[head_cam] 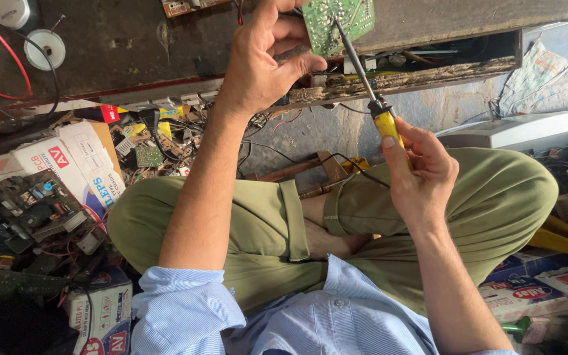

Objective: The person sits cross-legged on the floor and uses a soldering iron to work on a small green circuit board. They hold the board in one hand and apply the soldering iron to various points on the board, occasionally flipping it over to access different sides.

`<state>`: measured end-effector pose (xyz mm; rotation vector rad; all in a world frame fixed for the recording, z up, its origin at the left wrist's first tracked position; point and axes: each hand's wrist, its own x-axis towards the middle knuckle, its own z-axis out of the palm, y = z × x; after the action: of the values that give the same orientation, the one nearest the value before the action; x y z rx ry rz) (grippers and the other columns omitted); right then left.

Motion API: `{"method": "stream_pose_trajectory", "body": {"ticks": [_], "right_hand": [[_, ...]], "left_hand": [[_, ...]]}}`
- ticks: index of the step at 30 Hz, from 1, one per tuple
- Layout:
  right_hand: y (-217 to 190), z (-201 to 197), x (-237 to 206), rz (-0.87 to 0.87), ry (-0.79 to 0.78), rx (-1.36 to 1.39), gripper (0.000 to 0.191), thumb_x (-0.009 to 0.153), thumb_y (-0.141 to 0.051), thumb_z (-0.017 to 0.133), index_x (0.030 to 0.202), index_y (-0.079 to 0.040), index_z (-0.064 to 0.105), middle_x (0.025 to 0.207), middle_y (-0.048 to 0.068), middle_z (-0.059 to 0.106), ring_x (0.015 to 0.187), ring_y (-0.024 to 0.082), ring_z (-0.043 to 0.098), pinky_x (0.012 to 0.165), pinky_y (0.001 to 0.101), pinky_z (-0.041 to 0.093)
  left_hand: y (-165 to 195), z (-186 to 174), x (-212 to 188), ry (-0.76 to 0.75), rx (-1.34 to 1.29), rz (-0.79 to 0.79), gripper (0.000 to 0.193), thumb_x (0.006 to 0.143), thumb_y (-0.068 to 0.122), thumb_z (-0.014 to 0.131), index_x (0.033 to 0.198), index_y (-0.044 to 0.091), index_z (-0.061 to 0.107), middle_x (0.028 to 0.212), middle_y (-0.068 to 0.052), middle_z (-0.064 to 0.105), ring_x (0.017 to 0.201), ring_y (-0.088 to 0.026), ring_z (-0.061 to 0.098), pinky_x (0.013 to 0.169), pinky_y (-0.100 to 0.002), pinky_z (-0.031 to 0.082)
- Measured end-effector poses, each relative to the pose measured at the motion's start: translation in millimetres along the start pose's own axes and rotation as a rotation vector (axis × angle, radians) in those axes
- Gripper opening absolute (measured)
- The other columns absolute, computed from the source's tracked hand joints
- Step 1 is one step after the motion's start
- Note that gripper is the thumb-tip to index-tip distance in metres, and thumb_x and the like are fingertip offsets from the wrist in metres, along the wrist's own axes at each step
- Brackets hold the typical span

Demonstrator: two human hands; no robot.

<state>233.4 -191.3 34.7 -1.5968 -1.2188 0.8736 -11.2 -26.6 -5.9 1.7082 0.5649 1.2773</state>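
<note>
Green circuit board (338, 21) at twelve o'clock sits pinched in our left hand (267, 62); our right hand (421, 172) grips a yellow-handled screwdriver (369, 85), tip touching it.

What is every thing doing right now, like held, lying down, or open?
Left hand: gripping the green circuit board.
Right hand: closed around the screwdriver handle.
Green circuit board: held at the bench edge, tilted.
Screwdriver: held slanted, tip on the board.
Solder spool: lying flat on the dark bench top.
Cardboard boxes: lying on the floor.
Small green board: lying loose among wires.
</note>
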Motion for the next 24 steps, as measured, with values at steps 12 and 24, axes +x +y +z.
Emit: {"method": "stream_pose_trajectory", "body": {"ticks": [12,24], "right_hand": [[-16,7,-1,0.107,-0.014,0.013,0.024,0.104,-0.006,0.069,0.126,0.001,0.069,0.095,0.007,0.074,0.071,-0.001,0.057,0.056,0.0154,0.040],[-77,-36,7,0.007,-0.002,-0.289,0.019,0.108,-0.007,0.072,0.126,-0.002,0.073,0.093,0.005,0.071,0.068,0.001,0.056,0.056,0.0173,0.041]], "left_hand": [[0,2,0,0.027,0.126,0.020,0.069,0.097,-0.002,0.092,0.145,0.008,0.044,0.116,-0.013,0.079,0.111,-0.019,0.078,0.098,-0.030,0.064],[-5,6,-2,0.049,0.096,0.012,0.066,0.095,-0.006,0.092,0.140,0.006,0.044,0.119,-0.015,0.078,0.120,-0.022,0.076,0.107,-0.035,0.064]]}}
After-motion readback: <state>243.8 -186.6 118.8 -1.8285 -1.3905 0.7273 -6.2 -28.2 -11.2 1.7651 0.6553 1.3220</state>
